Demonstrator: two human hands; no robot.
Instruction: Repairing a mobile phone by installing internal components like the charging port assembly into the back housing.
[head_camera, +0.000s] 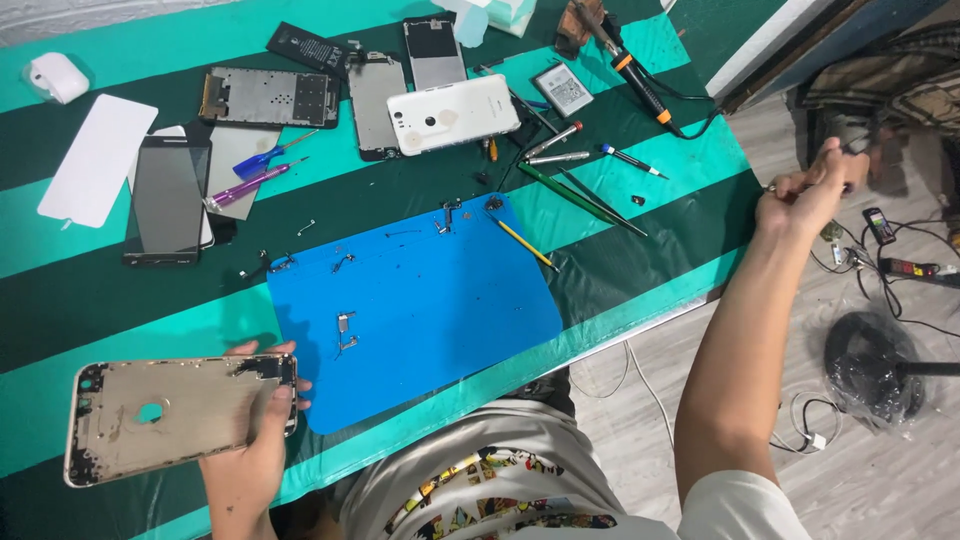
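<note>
- Left hand (255, 440) grips a gold phone back housing (170, 415), fingers wrapped over its right edge, inner side facing up, camera cutout at the left end.
- Housing sits low over the striped green tabletop (90, 250), just left of the blue work mat (440, 310), near the front edge.
- Right hand (805, 195) is stretched out past the tabletop's right edge, over the floor (700, 400). Fingers closed around something small and thin; can't tell what it is.
- Blue mat carries small metal brackets (345, 330) and screws; a yellow-handled tool (525, 245) lies across its upper right corner.
- Behind the mat: white phone back (455, 113), opened phone frame (268, 96), a dark phone screen (165, 200) at left, purple screwdriver (250, 185) beside it.
- Soldering iron (635, 75) with orange grip lies at the upper right, cord trailing off the edge.
- White earbud case (57, 77) at the far left.
- Cables and a black round base (870, 360) on the floor at right.
</note>
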